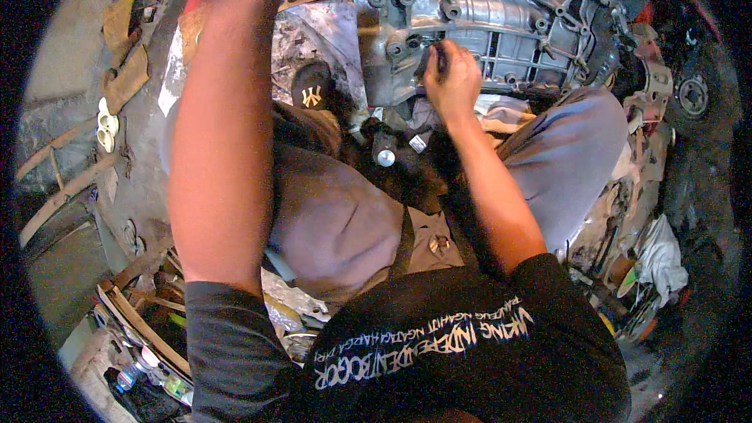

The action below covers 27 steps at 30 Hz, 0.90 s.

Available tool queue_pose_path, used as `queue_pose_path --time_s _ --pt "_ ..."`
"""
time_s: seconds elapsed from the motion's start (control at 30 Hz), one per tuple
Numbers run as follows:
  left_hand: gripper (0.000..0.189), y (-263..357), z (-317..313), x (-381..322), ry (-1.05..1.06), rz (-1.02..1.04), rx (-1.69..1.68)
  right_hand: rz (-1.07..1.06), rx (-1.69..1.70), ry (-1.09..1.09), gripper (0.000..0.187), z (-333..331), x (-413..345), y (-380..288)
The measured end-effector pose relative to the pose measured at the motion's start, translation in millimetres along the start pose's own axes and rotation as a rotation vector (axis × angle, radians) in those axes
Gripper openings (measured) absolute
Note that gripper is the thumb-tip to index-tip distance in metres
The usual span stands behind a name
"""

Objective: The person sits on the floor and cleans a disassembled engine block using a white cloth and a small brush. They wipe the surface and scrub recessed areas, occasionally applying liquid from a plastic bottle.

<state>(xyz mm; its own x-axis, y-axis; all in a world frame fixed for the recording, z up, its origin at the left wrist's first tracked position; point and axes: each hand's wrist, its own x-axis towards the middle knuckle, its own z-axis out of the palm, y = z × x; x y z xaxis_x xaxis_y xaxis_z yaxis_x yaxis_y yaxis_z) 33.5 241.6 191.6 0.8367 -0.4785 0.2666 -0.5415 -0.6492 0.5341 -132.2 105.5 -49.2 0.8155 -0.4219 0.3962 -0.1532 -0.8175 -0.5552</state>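
A large ribbed metal casing (493, 6), likely from an engine or gearbox, lies before me with bolt bosses and several openings. My right hand (455, 73) is at its near edge, fingers curled around a small dark object (442, 63) whose kind I cannot make out. A bolt boss (396, 47) is just left of that hand. My left forearm (226, 100) reaches up past the casing's left side, and the left hand is out of view beyond the top edge. Between my legs is a dark cylinder with a round silvery end (385, 157).
A black shoe or sandal (310, 91) bears an emblem left of the casing. Curved brown strips (70, 194) and a cream-coloured part (107, 124) lie far left. At right are a rusty bracket (657, 85), a round wheel-like part (692, 94) and white cloth (661, 261). A plastic bottle (132, 375) lies lower left.
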Motion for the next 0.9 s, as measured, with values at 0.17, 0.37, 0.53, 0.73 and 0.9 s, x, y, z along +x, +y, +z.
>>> queue_pose_path --time_s 0.17,0.37,0.53,0.73,0.9 --pt "0.04 -23.6 50.5 22.0 0.165 -0.004 0.101 -0.002 0.134 -0.053 0.016 17.5 -14.7 4.8" --pt "0.056 -58.1 127.0 15.6 0.383 0.081 0.334 -0.015 0.097 0.061 0.022 13.4 -10.1 16.8" --pt "0.075 -105.5 162.6 6.6 0.349 0.144 0.34 0.117 0.282 0.029 0.023 6.2 -7.6 10.3" --pt "0.068 -77.3 173.0 -6.8 0.345 0.134 0.17 0.151 0.385 0.074 0.02 3.7 6.3 17.8" --pt "0.058 -83.2 172.6 -7.1 0.354 0.111 0.057 0.177 0.341 -0.004 0.014 -1.6 9.0 9.5"
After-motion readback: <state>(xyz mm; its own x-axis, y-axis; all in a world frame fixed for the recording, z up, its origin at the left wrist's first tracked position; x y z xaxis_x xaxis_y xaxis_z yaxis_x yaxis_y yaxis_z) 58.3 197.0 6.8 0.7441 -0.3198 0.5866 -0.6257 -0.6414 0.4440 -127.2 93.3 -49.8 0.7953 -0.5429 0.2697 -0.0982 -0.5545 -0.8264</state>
